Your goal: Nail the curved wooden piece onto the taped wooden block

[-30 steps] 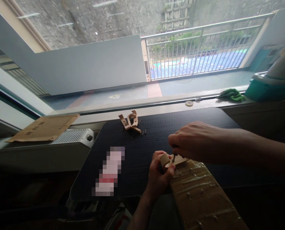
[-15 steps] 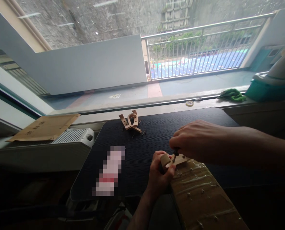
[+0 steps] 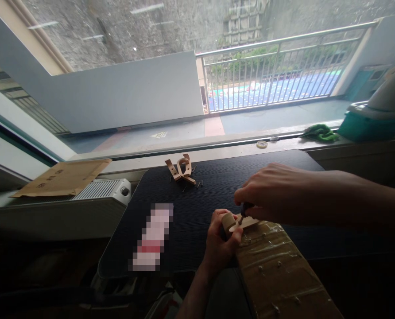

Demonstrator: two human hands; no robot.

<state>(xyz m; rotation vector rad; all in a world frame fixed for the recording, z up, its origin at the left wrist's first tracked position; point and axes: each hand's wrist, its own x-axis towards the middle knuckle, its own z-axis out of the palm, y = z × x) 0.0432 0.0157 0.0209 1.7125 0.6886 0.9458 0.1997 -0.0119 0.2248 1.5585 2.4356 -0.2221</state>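
My left hand point(image 3: 219, 241) is closed around a pale wooden hook point(image 3: 229, 223), its thumb and fingers pinching the rounded end. The hook's flat part lies on the near end of a long cardboard box point(image 3: 280, 274) wrapped in clear tape. In my right hand point(image 3: 273, 192) is a small dark-handled screwdriver point(image 3: 246, 208), mostly hidden by the fingers. Its shaft points down at a screw in the flat wood, close to my left thumb. Small screw-like bits stick up from the box's taped surface.
Several wooden hooks point(image 3: 181, 169) and loose screws point(image 3: 200, 183) lie at the back of the black table point(image 3: 144, 190). A blurred pink-white packet point(image 3: 152, 239) lies at its left. Behind are a radiator point(image 3: 101, 189) with cardboard point(image 3: 64, 177), and a green cloth point(image 3: 320, 132) on the sill.
My right hand has turned slightly with the screwdriver, and more of its dark handle shows while less of the flat wood does. My left hand keeps its hold on the wooden hook.
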